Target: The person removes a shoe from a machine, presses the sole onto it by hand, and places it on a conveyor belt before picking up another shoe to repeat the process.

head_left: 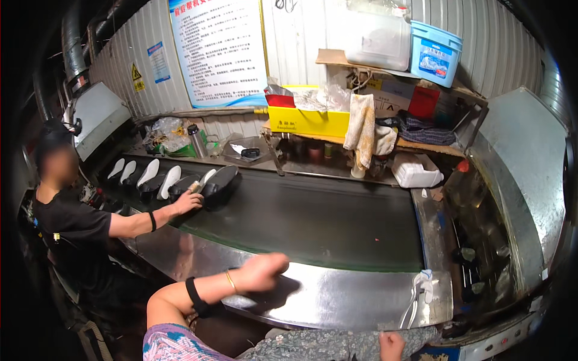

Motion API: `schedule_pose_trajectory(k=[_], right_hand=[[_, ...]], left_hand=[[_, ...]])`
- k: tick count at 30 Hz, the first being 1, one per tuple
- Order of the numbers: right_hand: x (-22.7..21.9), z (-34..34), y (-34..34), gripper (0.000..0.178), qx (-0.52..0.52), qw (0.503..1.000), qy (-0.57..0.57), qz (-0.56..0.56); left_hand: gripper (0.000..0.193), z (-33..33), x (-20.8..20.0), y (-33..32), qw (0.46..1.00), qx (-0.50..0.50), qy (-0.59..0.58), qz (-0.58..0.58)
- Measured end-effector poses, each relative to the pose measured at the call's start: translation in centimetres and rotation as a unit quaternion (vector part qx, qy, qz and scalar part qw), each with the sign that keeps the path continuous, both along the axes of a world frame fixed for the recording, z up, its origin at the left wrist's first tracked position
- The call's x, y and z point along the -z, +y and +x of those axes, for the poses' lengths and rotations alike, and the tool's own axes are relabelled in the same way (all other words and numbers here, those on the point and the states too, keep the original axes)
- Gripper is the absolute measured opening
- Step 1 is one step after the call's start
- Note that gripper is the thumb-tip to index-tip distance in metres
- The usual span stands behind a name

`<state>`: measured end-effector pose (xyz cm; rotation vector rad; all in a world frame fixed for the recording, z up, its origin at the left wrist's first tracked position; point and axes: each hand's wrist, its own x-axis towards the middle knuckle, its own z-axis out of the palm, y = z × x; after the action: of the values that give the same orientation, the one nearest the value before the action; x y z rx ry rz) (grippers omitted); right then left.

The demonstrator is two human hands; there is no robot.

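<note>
My left hand (260,272) hovers over the steel front edge (343,295) of a dark conveyor belt (325,216). Its fingers are blurred and partly turned away, and no object shows in it. Low in the picture, my right hand (391,346) is curled closed beside grey floral cloth (325,347); whether it holds anything is hidden. Black shoe pieces (221,180) and white sole-shaped pieces (170,182) stand in a row at the belt's far left. A co-worker's hand (188,203) reaches to them, holding a small tan thing (194,187).
White strings (415,298) lie on the steel edge at right. Behind the belt, a shelf carries a yellow box (309,120), stained cloths (361,123) and a blue bucket (436,54). A white jug (416,171) sits below. A metal-hooded machine (521,174) borders the right end.
</note>
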<state>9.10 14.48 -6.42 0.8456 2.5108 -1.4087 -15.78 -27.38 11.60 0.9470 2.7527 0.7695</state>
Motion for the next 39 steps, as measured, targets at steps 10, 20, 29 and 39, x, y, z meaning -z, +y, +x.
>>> schedule_pose_trajectory(k=[10,20,29,39], right_hand=[[-13.0,-5.2,6.9,0.037,0.146,0.924,0.342,-0.084],[-17.8,4.7,-0.5,0.032,0.180,0.942,0.178,0.222],[-14.6,6.7,2.0,0.020,0.102,0.939,0.243,0.220],[-12.5,6.4,4.0,0.029,0.083,0.975,0.197,0.060]], left_hand=[[0.032,8.6,-5.1,18.8,0.628,0.694,0.207,0.284],[0.055,14.2,7.6,35.4,0.651,0.239,-0.668,0.270],[0.039,17.6,9.5,37.8,0.700,0.104,-0.666,0.235],[0.060,16.7,10.8,36.1,0.736,0.254,-0.552,0.299]])
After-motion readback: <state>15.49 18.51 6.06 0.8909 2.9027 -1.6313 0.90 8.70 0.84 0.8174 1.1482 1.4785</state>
